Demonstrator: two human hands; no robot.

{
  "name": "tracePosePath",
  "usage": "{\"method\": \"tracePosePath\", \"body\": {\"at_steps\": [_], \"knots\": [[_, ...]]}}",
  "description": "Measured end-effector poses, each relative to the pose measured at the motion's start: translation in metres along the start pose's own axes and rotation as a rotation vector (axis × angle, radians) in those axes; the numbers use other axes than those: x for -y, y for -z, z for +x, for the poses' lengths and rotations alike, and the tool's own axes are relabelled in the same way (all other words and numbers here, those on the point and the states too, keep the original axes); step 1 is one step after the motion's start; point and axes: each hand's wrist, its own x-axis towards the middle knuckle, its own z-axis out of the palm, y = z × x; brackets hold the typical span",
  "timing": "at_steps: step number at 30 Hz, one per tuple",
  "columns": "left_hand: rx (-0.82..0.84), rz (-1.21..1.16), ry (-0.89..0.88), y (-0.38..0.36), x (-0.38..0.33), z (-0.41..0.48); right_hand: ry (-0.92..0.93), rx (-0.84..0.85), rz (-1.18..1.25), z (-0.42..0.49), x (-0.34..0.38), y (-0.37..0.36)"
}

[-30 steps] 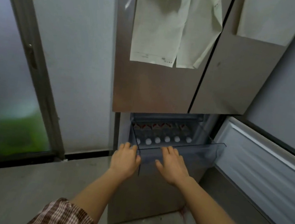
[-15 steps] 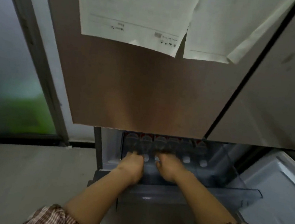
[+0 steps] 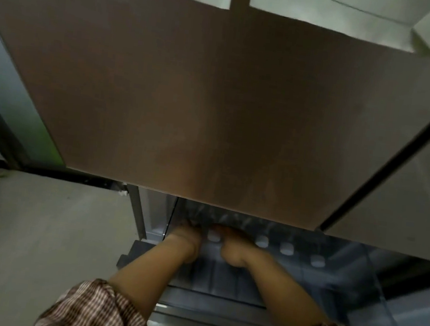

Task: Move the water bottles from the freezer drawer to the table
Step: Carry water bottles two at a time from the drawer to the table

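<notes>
A row of water bottles with white caps (image 3: pixel 262 241) stands at the back of the clear plastic freezer drawer (image 3: pixel 380 302), which is pulled out under the fridge door. Both my hands are inside the drawer. My left hand (image 3: pixel 186 237) is curled over the leftmost bottle's top, so its cap is hidden. My right hand (image 3: pixel 233 249) is curled over another bottle, just right of a visible cap (image 3: pixel 213 235). Two more caps (image 3: pixel 286 248) (image 3: pixel 317 261) show further right. The door's lower edge hides the bottles' bodies and my fingertips.
The brown upper fridge door (image 3: pixel 214 109) hangs close over the drawer, with paper sheets (image 3: pixel 332 12) stuck on it. Grey floor (image 3: pixel 39 236) lies to the left, with a dark-framed glass door (image 3: pixel 13 113) beyond. The open lower door panel (image 3: pixel 420 307) is on the right.
I have leaned in closer and lower. My hands went from the drawer's front rim to the bottle row at the back and closed over two bottle tops.
</notes>
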Motion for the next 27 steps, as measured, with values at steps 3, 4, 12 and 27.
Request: {"method": "tracePosePath", "body": {"at_steps": [3, 4, 12, 27], "knots": [[0.04, -0.004, 0.0, 0.004, -0.001, -0.005, 0.002, 0.032, 0.003, -0.005, -0.005, 0.004], [0.051, -0.017, -0.009, 0.004, 0.0, -0.006, 0.007, 0.05, 0.014, -0.006, -0.007, 0.005], [0.144, -0.108, -0.017, 0.006, 0.002, 0.003, 0.022, 0.132, -0.017, -0.008, -0.013, 0.004], [-0.327, -0.228, -0.076, 0.023, 0.012, -0.073, 0.123, -0.153, 0.209, -0.07, -0.008, 0.02]]}}
